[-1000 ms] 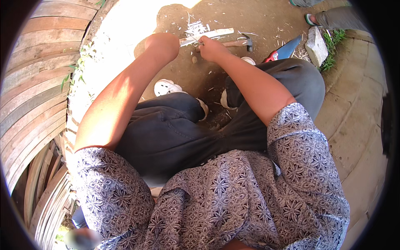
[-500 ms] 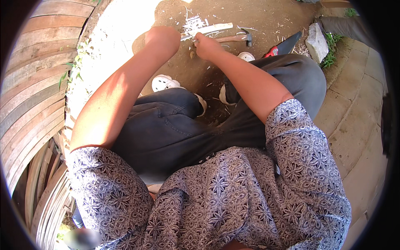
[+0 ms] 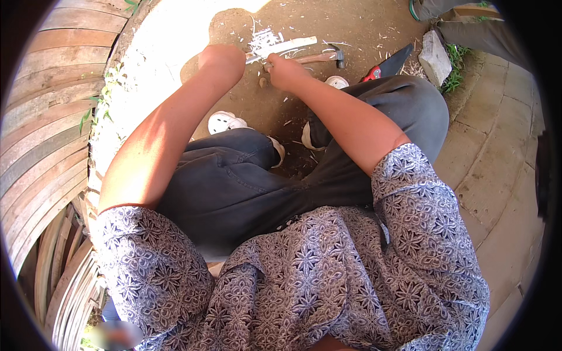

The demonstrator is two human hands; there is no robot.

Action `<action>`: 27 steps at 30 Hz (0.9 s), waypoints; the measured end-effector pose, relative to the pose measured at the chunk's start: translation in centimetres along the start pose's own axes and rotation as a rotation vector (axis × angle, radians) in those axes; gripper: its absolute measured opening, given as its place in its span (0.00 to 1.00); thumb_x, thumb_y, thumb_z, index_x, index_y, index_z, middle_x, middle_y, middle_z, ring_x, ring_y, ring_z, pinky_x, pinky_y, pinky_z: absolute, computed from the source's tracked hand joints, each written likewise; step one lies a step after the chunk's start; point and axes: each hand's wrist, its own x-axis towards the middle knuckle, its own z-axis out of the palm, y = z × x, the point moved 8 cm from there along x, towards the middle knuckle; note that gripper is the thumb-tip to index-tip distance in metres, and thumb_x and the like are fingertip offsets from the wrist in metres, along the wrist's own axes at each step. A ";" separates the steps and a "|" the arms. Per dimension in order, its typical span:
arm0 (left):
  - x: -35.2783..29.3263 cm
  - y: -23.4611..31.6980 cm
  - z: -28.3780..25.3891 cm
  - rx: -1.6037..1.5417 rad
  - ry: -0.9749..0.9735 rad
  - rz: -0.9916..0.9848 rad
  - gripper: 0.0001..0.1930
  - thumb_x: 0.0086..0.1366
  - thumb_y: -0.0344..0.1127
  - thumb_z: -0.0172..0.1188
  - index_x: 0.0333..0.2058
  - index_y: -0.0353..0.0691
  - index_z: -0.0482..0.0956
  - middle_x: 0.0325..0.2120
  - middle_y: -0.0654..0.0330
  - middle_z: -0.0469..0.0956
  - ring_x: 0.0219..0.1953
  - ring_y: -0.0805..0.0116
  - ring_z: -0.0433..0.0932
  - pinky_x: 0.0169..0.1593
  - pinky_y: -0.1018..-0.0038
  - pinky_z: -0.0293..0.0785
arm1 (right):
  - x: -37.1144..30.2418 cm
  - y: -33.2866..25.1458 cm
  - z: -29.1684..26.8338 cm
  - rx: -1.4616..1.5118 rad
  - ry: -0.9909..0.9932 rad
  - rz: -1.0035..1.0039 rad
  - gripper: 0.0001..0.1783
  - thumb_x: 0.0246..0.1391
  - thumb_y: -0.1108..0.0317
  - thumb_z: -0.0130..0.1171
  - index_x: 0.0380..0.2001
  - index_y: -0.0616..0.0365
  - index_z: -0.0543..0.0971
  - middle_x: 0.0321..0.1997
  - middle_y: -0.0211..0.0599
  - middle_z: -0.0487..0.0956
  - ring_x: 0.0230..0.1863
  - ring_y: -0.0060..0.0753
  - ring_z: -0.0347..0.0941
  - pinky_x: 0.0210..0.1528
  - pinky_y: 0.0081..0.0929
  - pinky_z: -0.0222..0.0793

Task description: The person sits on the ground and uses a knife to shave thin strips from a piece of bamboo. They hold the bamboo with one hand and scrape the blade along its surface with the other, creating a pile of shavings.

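Observation:
My left hand (image 3: 223,60) is bent inward at the wrist over the dirt and looks curled into a fist; its fingers face away from view. A thin grey blade-like piece (image 3: 253,58) shows between it and my right hand (image 3: 285,71). That right hand is closed, fingers pinched together near the piece's right end, but I cannot make out what is inside them. Just beyond the hands lies a pale flat wood strip (image 3: 297,44), among white wood shavings (image 3: 264,40). Right of my right hand, a claw hammer (image 3: 321,57) with a wooden handle rests on the ground.
A red-handled saw (image 3: 386,65) lies beyond my right knee, beside a grey stone block (image 3: 434,58). Another person's trouser leg (image 3: 486,40) reaches in at the upper right. Stacked wooden planks (image 3: 58,88) line the left; paving (image 3: 486,152) runs along the right.
The whole view has shifted slightly, so hands, hammer and saw appear a little further left. Both hands keep nearly the same pose. More of the other person's legs shows at the upper right.

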 end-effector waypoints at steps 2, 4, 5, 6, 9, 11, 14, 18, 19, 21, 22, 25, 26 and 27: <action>-0.3 0.1 -0.2 0.006 -0.017 0.003 0.10 0.64 0.29 0.55 0.37 0.39 0.87 0.35 0.53 0.86 0.37 0.56 0.86 0.39 0.62 0.82 | 0.9 0.6 1.0 0.005 0.018 0.016 0.21 0.59 0.66 0.56 0.56 0.53 0.73 0.47 0.52 0.82 0.53 0.55 0.78 0.54 0.47 0.74; -0.7 0.2 -0.5 0.006 -0.040 -0.003 0.11 0.63 0.29 0.55 0.37 0.39 0.87 0.35 0.53 0.86 0.38 0.56 0.86 0.40 0.62 0.82 | 1.8 1.4 1.7 -0.010 0.024 0.049 0.20 0.60 0.66 0.55 0.56 0.53 0.73 0.47 0.53 0.81 0.53 0.56 0.78 0.54 0.48 0.73; -0.9 0.3 -0.5 0.006 -0.051 -0.004 0.11 0.63 0.28 0.55 0.37 0.39 0.87 0.35 0.53 0.86 0.38 0.56 0.86 0.40 0.62 0.82 | 2.2 2.0 1.9 -0.030 0.017 0.061 0.20 0.61 0.66 0.54 0.56 0.53 0.73 0.47 0.53 0.81 0.53 0.56 0.78 0.54 0.48 0.73; -0.8 0.2 -0.4 -0.008 -0.041 -0.011 0.11 0.63 0.28 0.55 0.37 0.39 0.87 0.35 0.53 0.86 0.38 0.55 0.86 0.40 0.62 0.82 | 2.7 2.5 1.9 -0.049 0.011 0.072 0.19 0.61 0.65 0.54 0.55 0.53 0.73 0.48 0.53 0.81 0.53 0.56 0.77 0.54 0.48 0.73; -0.8 0.0 -0.3 -0.050 -0.014 -0.030 0.10 0.63 0.28 0.55 0.37 0.38 0.86 0.35 0.53 0.86 0.38 0.55 0.86 0.40 0.61 0.82 | 3.8 2.6 2.0 -0.058 -0.002 0.061 0.19 0.62 0.65 0.53 0.55 0.53 0.74 0.48 0.53 0.81 0.53 0.57 0.78 0.53 0.47 0.73; -1.1 0.0 -0.7 -0.081 -0.003 -0.048 0.10 0.62 0.27 0.56 0.37 0.38 0.86 0.34 0.53 0.86 0.38 0.55 0.86 0.39 0.62 0.83 | 3.6 2.3 1.4 -0.017 0.012 0.037 0.19 0.61 0.65 0.54 0.55 0.53 0.74 0.49 0.52 0.82 0.53 0.56 0.78 0.53 0.47 0.74; -1.3 0.1 -0.4 -0.001 -0.067 -0.014 0.09 0.61 0.25 0.57 0.37 0.37 0.86 0.35 0.52 0.85 0.38 0.54 0.86 0.39 0.63 0.83 | 1.4 0.2 0.1 0.040 0.008 -0.010 0.22 0.58 0.63 0.57 0.56 0.52 0.74 0.49 0.50 0.82 0.52 0.55 0.78 0.53 0.46 0.74; -1.2 0.2 -0.1 0.026 0.022 -0.020 0.10 0.60 0.24 0.58 0.41 0.35 0.84 0.34 0.51 0.85 0.39 0.53 0.86 0.39 0.62 0.83 | -0.2 -0.6 -0.7 -0.012 -0.055 -0.051 0.25 0.55 0.61 0.60 0.57 0.52 0.74 0.49 0.50 0.82 0.52 0.54 0.78 0.53 0.47 0.74; -1.3 0.5 -0.3 0.034 0.044 -0.005 0.11 0.60 0.24 0.58 0.41 0.35 0.83 0.34 0.51 0.85 0.39 0.53 0.86 0.39 0.62 0.83 | -0.4 -0.5 -0.7 -0.019 -0.062 -0.055 0.26 0.55 0.61 0.61 0.57 0.52 0.74 0.49 0.49 0.82 0.52 0.54 0.78 0.53 0.47 0.74; -1.2 0.9 -0.3 0.060 0.055 0.017 0.11 0.61 0.25 0.58 0.43 0.34 0.82 0.34 0.50 0.85 0.39 0.53 0.86 0.39 0.62 0.83 | -0.8 -0.3 -0.8 -0.010 -0.051 -0.026 0.25 0.55 0.62 0.61 0.57 0.52 0.73 0.49 0.49 0.82 0.53 0.54 0.78 0.52 0.48 0.74; -1.0 0.9 -0.1 0.077 0.045 0.025 0.12 0.61 0.25 0.58 0.44 0.34 0.82 0.34 0.51 0.85 0.39 0.53 0.86 0.39 0.62 0.83 | -1.0 -0.3 -0.7 -0.004 -0.048 -0.016 0.25 0.55 0.62 0.60 0.57 0.52 0.73 0.49 0.49 0.82 0.53 0.54 0.78 0.52 0.48 0.74; -0.6 0.6 0.3 0.113 0.029 0.033 0.11 0.63 0.26 0.57 0.44 0.35 0.81 0.34 0.51 0.85 0.39 0.53 0.86 0.39 0.63 0.83 | -1.1 -0.7 -0.7 0.007 -0.019 -0.025 0.22 0.56 0.64 0.59 0.55 0.52 0.73 0.48 0.50 0.82 0.53 0.55 0.78 0.51 0.50 0.74; -0.6 0.4 0.5 0.123 0.026 0.032 0.11 0.63 0.26 0.56 0.43 0.35 0.81 0.35 0.51 0.85 0.39 0.54 0.86 0.39 0.63 0.83 | -1.2 -0.8 -0.5 0.007 -0.016 -0.020 0.21 0.57 0.65 0.58 0.54 0.53 0.73 0.47 0.51 0.82 0.53 0.55 0.78 0.51 0.50 0.74; -0.4 0.1 0.7 0.120 0.038 0.022 0.11 0.63 0.26 0.56 0.43 0.35 0.82 0.35 0.51 0.85 0.39 0.54 0.86 0.39 0.63 0.83 | -1.4 -1.0 -0.5 0.007 -0.012 -0.012 0.19 0.58 0.66 0.57 0.53 0.53 0.73 0.47 0.51 0.82 0.52 0.55 0.78 0.51 0.50 0.74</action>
